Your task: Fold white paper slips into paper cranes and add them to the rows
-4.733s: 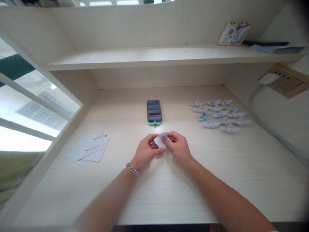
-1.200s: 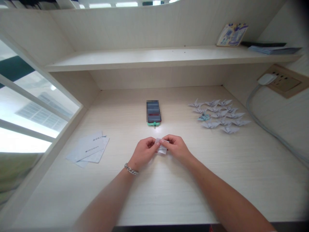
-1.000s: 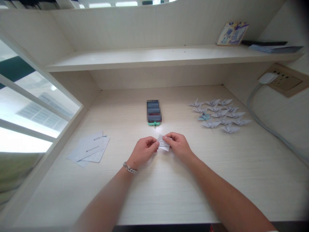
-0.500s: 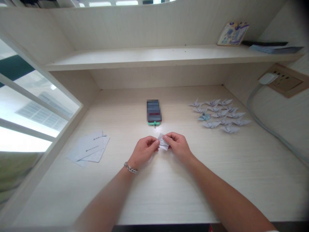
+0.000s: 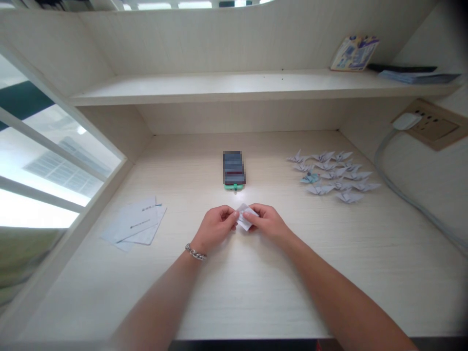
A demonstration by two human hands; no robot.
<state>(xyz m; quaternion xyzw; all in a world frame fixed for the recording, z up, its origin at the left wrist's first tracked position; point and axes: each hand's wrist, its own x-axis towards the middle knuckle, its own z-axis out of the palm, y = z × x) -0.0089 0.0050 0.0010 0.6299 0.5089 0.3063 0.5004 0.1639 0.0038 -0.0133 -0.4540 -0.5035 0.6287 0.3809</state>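
The left hand [image 5: 215, 226] and the right hand [image 5: 268, 220] were close together above the pale desk [image 5: 292, 292]. Both hands pinched a small folded piece of white paper [image 5: 244, 216] from each side, near the middle of the desk. Pulling too hard could have torn the thin paper, and a loose pinch could have let it drop. The hands hid part of the paper, so its folds were hard to see. Far away stood a phone [image 5: 234, 168], too blurred to read. To the right lay paper cranes [image 5: 329, 170], and to the left lay white paper sheets [image 5: 137, 223]. A silver chain bracelet [image 5: 195, 252] sat on the left wrist.
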